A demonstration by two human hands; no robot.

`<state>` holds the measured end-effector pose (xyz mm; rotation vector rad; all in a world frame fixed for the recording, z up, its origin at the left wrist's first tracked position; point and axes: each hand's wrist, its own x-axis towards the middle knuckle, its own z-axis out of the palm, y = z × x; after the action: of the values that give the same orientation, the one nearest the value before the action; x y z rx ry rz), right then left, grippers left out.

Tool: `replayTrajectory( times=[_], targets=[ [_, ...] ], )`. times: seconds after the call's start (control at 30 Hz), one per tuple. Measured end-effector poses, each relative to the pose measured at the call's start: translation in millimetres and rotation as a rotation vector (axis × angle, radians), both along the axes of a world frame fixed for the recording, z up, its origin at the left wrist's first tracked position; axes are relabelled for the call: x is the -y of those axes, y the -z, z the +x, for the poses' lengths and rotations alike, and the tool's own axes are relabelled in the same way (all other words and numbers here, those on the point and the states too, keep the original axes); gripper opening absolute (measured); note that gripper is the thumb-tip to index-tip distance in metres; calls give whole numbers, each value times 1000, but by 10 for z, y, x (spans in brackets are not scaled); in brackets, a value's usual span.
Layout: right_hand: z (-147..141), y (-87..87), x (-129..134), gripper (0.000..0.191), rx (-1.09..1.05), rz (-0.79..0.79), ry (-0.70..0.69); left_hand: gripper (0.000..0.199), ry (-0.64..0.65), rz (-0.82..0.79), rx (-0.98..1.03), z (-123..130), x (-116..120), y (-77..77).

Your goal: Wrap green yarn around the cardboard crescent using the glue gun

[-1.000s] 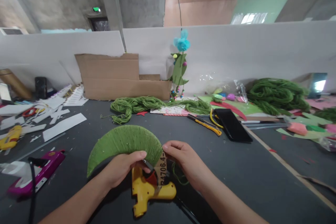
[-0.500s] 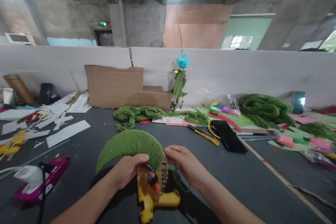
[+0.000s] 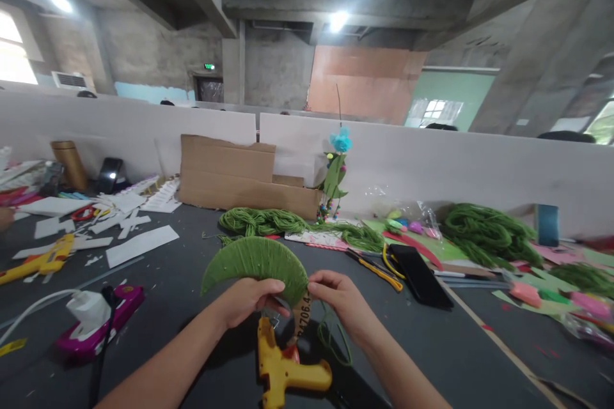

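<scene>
A curved cardboard piece wound with green yarn is raised over the dark table, its right end bare with printed digits. My left hand grips its inner edge, thumb on top. Beside the edge of the winding, my right hand pinches with thumb and forefinger, apparently on the green yarn; the exact hold is too small to make out. A loose loop of green yarn hangs below my right hand. Under the curved piece lies a yellow glue gun, partly hidden at its nozzle.
Green yarn bundles lie along the back. A black phone and orange cutter are to the right. At left are a magenta power strip, white paper strips and another glue gun. Cardboard leans against the partition.
The camera view has shifted up and left, so the table items appear lower and further right. Both hands keep their holds, and the curved piece looks slightly more tilted.
</scene>
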<state>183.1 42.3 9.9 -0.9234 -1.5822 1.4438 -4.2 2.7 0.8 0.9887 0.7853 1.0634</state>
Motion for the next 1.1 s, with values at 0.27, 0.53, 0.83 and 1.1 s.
replayTrajectory(
  times=[0.27,0.53,0.83,1.1],
  targets=[
    [31,96,11,21,-30,188,260,28,-166,103,-62,279,-208,-101],
    [6,162,180,11,318,1105,255,37,-310,42,-225,334,-2,-38],
    [111,59,238,15,512,1479,237,50,-231,18,18,322,134,-39],
    [59,36,285,9,492,1392,255,45,-336,128,-50,372,167,-78]
  ],
)
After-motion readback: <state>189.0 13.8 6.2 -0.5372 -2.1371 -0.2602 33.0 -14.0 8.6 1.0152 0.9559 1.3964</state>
